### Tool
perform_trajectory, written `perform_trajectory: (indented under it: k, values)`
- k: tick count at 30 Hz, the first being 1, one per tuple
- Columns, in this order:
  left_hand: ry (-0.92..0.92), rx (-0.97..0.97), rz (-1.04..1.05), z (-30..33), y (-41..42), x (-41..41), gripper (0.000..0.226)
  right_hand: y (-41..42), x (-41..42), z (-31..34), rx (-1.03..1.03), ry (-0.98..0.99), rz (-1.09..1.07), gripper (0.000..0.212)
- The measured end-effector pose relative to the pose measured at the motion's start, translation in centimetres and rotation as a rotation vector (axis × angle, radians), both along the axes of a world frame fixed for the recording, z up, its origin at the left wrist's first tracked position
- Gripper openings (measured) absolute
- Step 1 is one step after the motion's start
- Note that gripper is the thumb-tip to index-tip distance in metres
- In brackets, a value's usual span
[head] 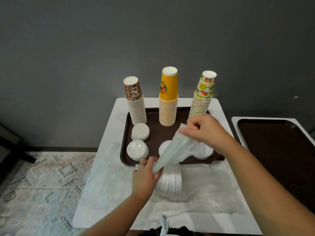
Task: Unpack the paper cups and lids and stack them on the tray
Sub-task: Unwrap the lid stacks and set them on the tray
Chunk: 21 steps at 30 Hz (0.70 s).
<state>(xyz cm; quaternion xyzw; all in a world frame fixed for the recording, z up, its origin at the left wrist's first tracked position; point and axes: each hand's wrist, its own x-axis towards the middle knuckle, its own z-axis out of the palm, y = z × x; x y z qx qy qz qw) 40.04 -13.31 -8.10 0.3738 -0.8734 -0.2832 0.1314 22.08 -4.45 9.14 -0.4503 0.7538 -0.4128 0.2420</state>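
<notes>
Three upside-down cup stacks stand at the back of the brown tray: leopard-print cups, yellow cups and fruit-print cups. Two white lid stacks sit on the tray's left, and more white lids lie behind the bag. In front of the tray a sleeve of lids lies on its side in a clear plastic bag. My left hand grips the sleeve's end. My right hand pinches the bag's stretched end above the tray.
Empty clear wrappers cover the white table on the left and front right. A second brown tray lies on a neighbouring table at right. A grey wall rises behind; a patterned rug covers the floor at left.
</notes>
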Motion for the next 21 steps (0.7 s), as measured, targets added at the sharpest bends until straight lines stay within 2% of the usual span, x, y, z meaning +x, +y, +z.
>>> perform_trajectory:
  k: [2,4,6,8,10,14,15,17,19,21]
  values:
    - [-0.005,0.033,0.011,0.2,-0.1,0.0,0.039,0.4,-0.9,0.3,-0.12,-0.087,-0.075,0.044]
    - [-0.051,0.052,0.009,0.9,-0.4,0.0,0.046,0.7,-1.1,0.2,-0.137,-0.153,-0.064,0.029]
    - [-0.089,0.038,-0.016,2.2,-0.7,-0.1,0.07,1.0,-0.7,-0.8,-0.117,-0.265,-0.004,0.017]
    - [-0.009,0.006,-0.052,4.1,-0.8,0.0,0.091,1.2,-0.1,-2.0,-0.09,-0.327,0.008,0.02]
    - [0.152,0.071,-0.091,6.1,-0.6,0.0,0.086,1.4,0.6,-3.0,-0.062,-0.328,-0.002,0.024]
    - [0.424,0.388,-0.056,9.9,0.4,-0.7,0.037,1.3,2.2,-3.8,-0.05,-0.311,0.065,0.018]
    - [0.481,0.516,-0.042,10.7,0.6,-0.9,0.035,1.3,2.6,-4.0,-0.038,-0.273,0.108,0.017]
    - [0.489,0.714,-0.036,11.4,0.6,-1.2,0.049,1.2,3.4,-4.5,0.004,-0.139,0.189,0.018]
    - [0.42,0.779,-0.066,11.3,0.4,-1.3,0.056,1.2,4.4,-5.1,0.052,-0.037,0.208,0.017]
    - [0.449,0.889,-0.066,10.7,0.1,-1.1,0.059,1.3,5.2,-5.8,0.082,0.015,0.176,0.022]
